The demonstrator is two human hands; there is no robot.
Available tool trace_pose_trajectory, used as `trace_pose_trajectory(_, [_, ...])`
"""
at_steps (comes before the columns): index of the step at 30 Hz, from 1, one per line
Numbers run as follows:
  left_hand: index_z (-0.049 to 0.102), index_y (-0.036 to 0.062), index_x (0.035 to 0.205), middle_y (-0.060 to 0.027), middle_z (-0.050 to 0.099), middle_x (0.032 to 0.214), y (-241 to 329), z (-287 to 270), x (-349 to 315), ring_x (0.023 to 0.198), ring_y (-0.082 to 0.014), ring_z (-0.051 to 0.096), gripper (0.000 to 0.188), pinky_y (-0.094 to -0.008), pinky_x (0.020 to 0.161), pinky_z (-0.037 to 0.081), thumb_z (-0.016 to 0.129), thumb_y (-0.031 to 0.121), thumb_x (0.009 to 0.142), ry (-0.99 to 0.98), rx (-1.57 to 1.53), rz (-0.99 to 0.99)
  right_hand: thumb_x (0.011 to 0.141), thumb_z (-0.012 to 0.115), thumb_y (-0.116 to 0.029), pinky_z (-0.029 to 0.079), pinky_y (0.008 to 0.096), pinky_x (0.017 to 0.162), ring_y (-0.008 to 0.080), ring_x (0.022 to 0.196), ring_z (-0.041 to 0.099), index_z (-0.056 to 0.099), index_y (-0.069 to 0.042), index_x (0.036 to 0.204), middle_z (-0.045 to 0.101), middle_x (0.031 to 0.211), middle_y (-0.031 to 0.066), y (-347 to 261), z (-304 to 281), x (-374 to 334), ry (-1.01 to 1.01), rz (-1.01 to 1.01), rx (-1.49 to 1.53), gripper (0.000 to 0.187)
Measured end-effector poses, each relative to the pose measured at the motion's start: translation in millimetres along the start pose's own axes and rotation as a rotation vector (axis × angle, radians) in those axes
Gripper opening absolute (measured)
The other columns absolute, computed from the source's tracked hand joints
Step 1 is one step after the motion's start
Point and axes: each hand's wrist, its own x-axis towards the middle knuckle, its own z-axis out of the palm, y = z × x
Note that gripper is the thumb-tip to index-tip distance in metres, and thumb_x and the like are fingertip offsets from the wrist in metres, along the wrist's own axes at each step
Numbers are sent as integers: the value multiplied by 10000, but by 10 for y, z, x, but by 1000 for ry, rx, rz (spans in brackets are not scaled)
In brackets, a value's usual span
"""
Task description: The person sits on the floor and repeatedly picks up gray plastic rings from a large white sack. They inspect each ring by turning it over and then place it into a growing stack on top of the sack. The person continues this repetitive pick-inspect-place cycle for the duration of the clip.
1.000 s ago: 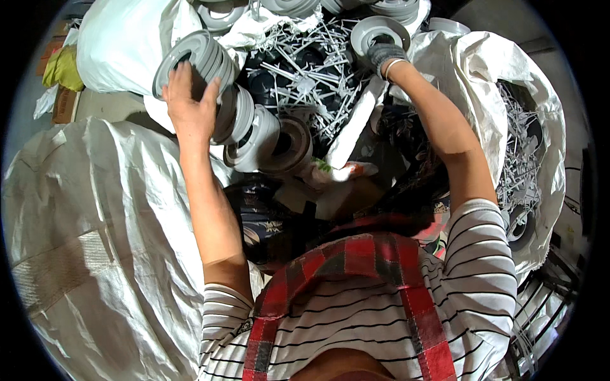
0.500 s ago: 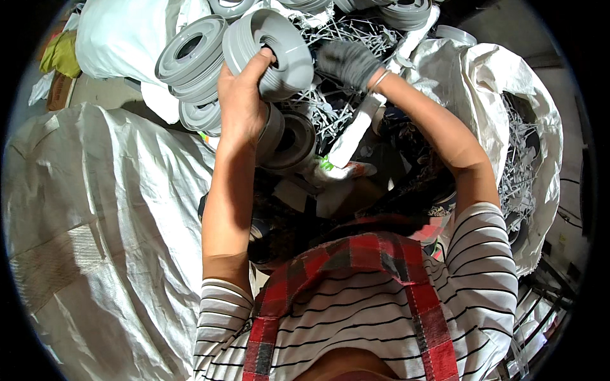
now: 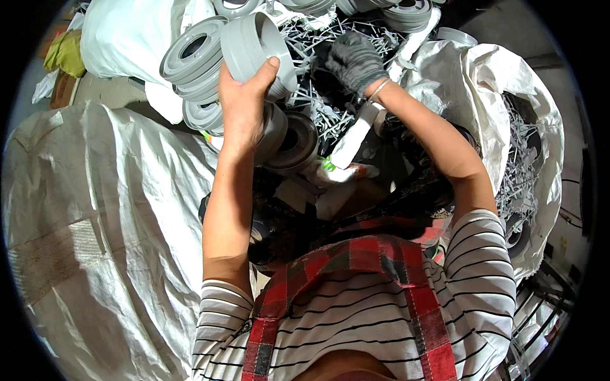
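My bare left hand (image 3: 243, 105) grips a round, grey plastic ring-shaped part (image 3: 244, 41) by its near side, the thumb lying against its outer wall. The part is tilted, its hollow side turned to the right. To its right, and apart from it, my right hand (image 3: 357, 62) in a grey glove is curled closed above a heap of thin grey plastic trimmings (image 3: 325, 120). What those fingers hold, if anything, is hidden. Similar grey parts are stacked (image 3: 190, 60) just left of my left hand, and another grey part (image 3: 293, 143) lies below it.
A large white woven sack (image 3: 108, 235) covers the left side. On the right stands an open white sack (image 3: 476, 82) with trimmings inside. A full white bag (image 3: 130, 41) is at the far left, and more grey parts (image 3: 406, 14) sit along the far edge.
The grey part has turned in my left hand, and my thumb has come out of its hole onto the outer wall. My right hand has moved slightly, its blur gone.
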Motion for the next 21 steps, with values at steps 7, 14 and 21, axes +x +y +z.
trace_pose_trajectory(7, [543, -34, 1019, -96, 603, 948, -64, 43, -123, 843, -167, 593, 271, -309, 757, 496, 574, 187, 866, -127, -256, -336, 690, 692, -292, 429, 348, 898, 299, 1028, 550, 647, -51, 912, 564, 1159, 133, -319, -359, -58, -167, 40, 739, 332])
trace_pose_trajectory(14, [559, -35, 987, -98, 614, 938, -108, 82, -133, 825, -164, 599, 286, -313, 759, 499, 568, 228, 877, -207, -80, -331, 695, 659, -383, 391, 376, 940, 343, 1083, 485, 524, 14, 1152, 545, 1132, 205, -197, -293, -85, 76, -397, 159, 620])
trace_pose_trajectory(21, [544, -92, 1034, -135, 613, 988, -87, 4, -27, 887, -197, 616, 341, -317, 791, 513, 584, 201, 866, -274, -68, -465, 683, 629, -317, 408, 403, 876, 326, 941, 539, 597, -26, 958, 580, 973, 150, -264, -461, -123, -4, -608, 63, 402])
